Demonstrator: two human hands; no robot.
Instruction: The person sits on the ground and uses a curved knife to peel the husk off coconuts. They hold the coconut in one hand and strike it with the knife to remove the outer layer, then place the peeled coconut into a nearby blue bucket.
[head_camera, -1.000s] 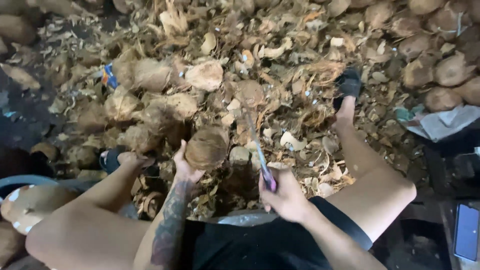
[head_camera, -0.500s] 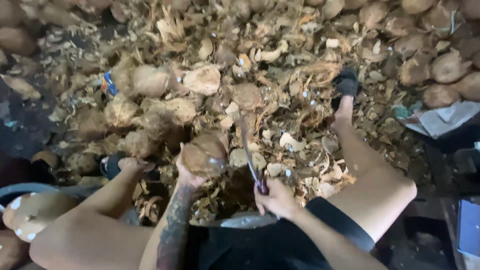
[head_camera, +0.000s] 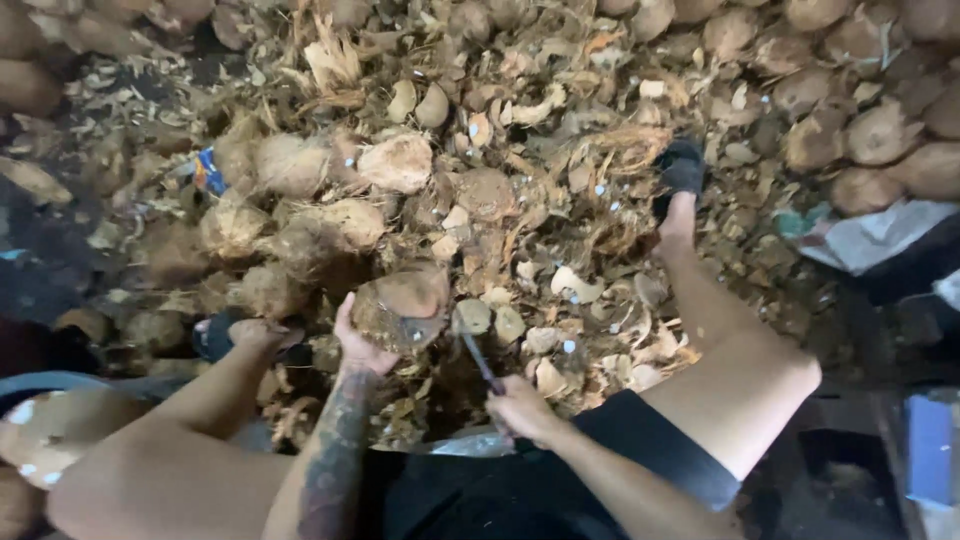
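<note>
- Coconut (head_camera: 402, 307): the piece I am working on, held up just in front of my knees; its top face shows pale and smooth, while brown fibre clings to its sides, so I judge the trimming partly done.
- My left hand (head_camera: 358, 345): cupped under the coconut's left side, fingers wrapped round it.
- Knife (head_camera: 480, 364): blade angled up toward the coconut's lower right edge, close to it; contact cannot be told.
- My right hand (head_camera: 520, 408): fist closed on the knife's handle, right of and below the coconut.
- Husk scraps (head_camera: 560, 290): strewn beyond the coconut.
- Untrimmed coconuts (head_camera: 300, 165): heaped farther off, many left.
</note>
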